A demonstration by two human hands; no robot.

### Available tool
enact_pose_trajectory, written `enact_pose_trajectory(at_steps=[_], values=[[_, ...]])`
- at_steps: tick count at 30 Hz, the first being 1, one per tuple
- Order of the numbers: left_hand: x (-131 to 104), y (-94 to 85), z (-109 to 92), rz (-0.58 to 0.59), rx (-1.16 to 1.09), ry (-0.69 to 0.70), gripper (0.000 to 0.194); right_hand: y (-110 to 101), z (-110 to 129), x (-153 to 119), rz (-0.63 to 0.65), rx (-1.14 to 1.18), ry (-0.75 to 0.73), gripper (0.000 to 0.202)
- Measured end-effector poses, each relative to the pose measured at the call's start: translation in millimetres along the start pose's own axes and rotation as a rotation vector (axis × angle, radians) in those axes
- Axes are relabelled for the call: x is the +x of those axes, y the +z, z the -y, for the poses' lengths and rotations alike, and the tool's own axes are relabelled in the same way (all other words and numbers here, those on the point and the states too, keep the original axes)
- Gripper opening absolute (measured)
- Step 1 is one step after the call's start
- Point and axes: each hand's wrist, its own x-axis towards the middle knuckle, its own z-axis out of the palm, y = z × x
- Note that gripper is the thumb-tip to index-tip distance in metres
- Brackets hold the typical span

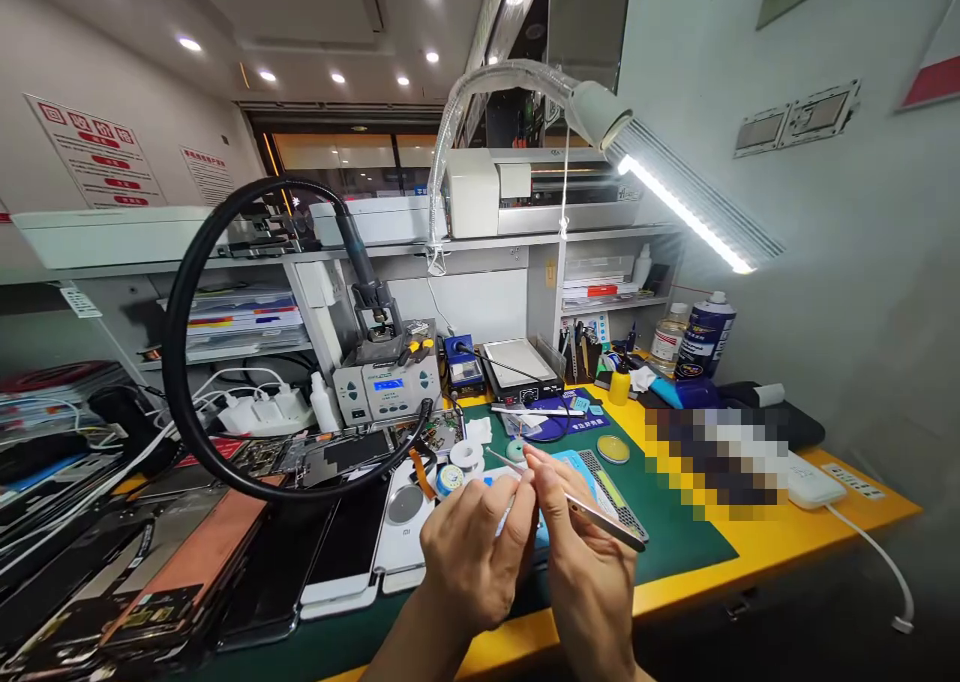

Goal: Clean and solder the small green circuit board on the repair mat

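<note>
Gripping a slim metal tool (609, 526), maybe tweezers, over the near edge of the green mat (686, 532): that's the right hand (589, 554), fingers clenched round it. Left hand (476, 552) is over the mat too, curled in; can't tell if those fingers have anything. Looks like mid-step on fiddly close-up work, so imo the next move calls for a steady tip. On the mat's left half there's a white phone (405, 544), further up it a white spool (466, 455), then a grey station (390, 392) beyond the mat.
</note>
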Motion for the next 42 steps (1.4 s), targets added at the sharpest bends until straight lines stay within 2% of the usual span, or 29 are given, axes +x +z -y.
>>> enact_pose_trajectory(at_steps=[7,12,16,19,23,25,27,29,31,34,38,42], values=[[-5,-3.9,6,-0.017,-0.025,0.089,0.026,2,10,-12,-0.005,-0.071,-0.111,0.029],[-3,0.4,16,-0.036,-0.02,0.131,0.026,-2,11,-5,0.045,-0.155,-0.24,0.028],[5,5.6,26,-0.068,-0.04,0.146,0.025,-7,12,13,0.15,-0.232,-0.357,0.028],[11,9.2,32,-0.041,-0.08,0.118,0.025,-9,16,28,0.267,-0.297,-0.401,0.031],[14,13.8,47,0.034,-0.172,-0.015,0.024,-14,26,43,0.465,-0.393,-0.406,0.036],[13,13.2,63,0.058,-0.221,-0.178,0.023,-17,29,52,0.551,-0.452,-0.361,0.044],[11,9.7,85,0.083,-0.269,-0.414,0.023,-16,26,67,0.628,-0.507,-0.283,0.045],[6,4.9,107,0.118,-0.324,-0.658,0.026,-6,14,90,0.711,-0.55,-0.179,0.035],[1,1.2,125,0.156,-0.385,-0.855,0.028,15,-6,118,0.77,-0.578,-0.056,0.029],[-7,1.3,137,0.206,-0.477,-1.051,0.031,59,-38,160,0.716,-0.599,0.05,0.029],[-10,8.4,133,0.248,-0.567,-1.169,0.033,115,-60,191,0.655,-0.555,0.042,0.032],[-9,12.8,129,0.262,-0.614,-1.199,0.033,147,-61,202,0.639,-0.481,-0.01,0.029]])
